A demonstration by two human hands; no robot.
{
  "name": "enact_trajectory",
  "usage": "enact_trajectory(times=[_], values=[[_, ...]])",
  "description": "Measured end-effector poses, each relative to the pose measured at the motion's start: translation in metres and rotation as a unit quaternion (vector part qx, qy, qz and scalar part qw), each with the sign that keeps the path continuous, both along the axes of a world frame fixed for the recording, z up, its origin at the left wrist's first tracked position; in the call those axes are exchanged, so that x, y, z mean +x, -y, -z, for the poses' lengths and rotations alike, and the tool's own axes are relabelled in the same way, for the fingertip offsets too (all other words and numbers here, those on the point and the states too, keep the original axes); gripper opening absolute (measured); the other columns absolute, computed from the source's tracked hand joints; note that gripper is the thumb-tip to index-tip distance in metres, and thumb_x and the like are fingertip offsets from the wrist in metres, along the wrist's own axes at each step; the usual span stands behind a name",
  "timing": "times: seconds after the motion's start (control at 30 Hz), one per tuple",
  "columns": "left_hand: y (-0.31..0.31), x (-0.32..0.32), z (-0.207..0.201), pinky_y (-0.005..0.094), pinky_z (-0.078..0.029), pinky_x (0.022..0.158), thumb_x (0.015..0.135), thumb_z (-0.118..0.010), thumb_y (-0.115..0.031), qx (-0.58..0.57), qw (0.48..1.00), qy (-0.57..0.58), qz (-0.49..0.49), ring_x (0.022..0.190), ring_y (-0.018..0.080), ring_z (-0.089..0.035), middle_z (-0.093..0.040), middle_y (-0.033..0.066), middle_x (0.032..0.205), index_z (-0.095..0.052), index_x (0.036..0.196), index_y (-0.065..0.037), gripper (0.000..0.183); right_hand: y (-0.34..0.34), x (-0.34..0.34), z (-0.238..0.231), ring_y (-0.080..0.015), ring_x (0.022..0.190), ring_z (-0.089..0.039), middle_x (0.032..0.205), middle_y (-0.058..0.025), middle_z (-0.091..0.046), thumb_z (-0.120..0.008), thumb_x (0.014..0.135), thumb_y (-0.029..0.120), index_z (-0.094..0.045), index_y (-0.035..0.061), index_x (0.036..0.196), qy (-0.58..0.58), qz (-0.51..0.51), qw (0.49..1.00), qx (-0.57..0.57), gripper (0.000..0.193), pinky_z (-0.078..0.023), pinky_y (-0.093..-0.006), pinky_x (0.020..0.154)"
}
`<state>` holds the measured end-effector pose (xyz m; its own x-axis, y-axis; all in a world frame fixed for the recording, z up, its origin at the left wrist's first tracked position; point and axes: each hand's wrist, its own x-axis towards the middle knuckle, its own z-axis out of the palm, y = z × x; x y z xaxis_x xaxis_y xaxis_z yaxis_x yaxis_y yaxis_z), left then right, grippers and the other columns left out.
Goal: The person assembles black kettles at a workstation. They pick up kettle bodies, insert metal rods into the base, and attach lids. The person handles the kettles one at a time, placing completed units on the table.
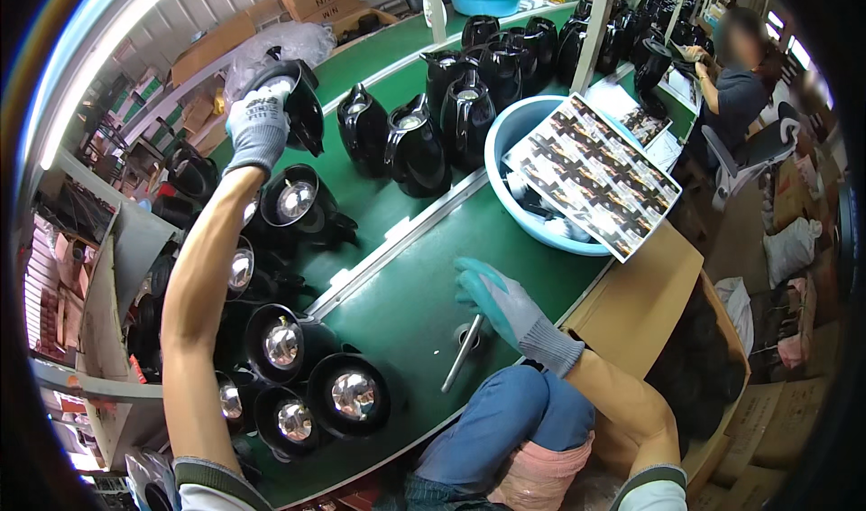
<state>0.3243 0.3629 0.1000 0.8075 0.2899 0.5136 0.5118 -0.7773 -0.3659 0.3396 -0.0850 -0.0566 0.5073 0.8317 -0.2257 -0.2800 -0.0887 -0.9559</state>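
Observation:
My left hand (262, 132), in a grey knitted glove, grips a black jug (308, 105) raised over the far left of the green work surface. Its fingers are partly hidden behind the jug. My right hand (505, 308), in a grey and turquoise glove, hovers palm down over the near part of the surface with its fingers loosely stretched, slightly blurred. A metal rod (461, 359) slants beneath this hand beside a small round fitting; its upper end lies close to the palm. Black jugs with shiny silver insides (354, 395) lie with their openings toward me at the left.
Several upright black jugs (420, 150) stand behind a metal rail (397, 240). A blue basin (499, 146) holds small parts, with a printed sheet (595, 175) across it. Cardboard (631, 303) borders the right edge. A co-worker (740, 87) sits at the far right.

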Motion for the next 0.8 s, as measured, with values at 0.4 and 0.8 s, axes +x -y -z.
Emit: enact_trajectory(times=[0.4, 0.8], values=[[0.336, -0.201, -0.142, 0.0462, -0.054, 0.081, 0.075, -0.076, -0.015, -0.109, 0.909, -0.098, 0.391, 0.095, 0.0343, -0.067, -0.067, 0.0102, 0.099, -0.071, 0.104, -0.010, 0.030, 0.080, -0.089, -0.211, -0.0385, 0.143, -0.042, 0.153, -0.0163, -0.043, -0.076, 0.083, 0.032, -0.051, 0.0093, 0.143, 0.803, 0.067, 0.591, -0.035, 0.069, -0.045, -0.0544, 0.108], [0.378, -0.274, 0.107, 0.0332, -0.044, 0.107, 0.098, -0.060, -0.011, -0.788, 0.592, 0.001, 0.169, 0.123, 0.0216, -0.060, -0.066, 0.0115, 0.135, -0.055, 0.145, 0.005, 0.050, 0.323, -0.219, -0.123, -0.0465, 0.129, -0.059, 0.139, -0.0244, -0.060, -0.084, 0.083, 0.024, -0.062, 0.0072, 0.101, 0.591, 0.215, 0.774, 0.068, 0.033, -0.049, -0.0568, 0.108]])
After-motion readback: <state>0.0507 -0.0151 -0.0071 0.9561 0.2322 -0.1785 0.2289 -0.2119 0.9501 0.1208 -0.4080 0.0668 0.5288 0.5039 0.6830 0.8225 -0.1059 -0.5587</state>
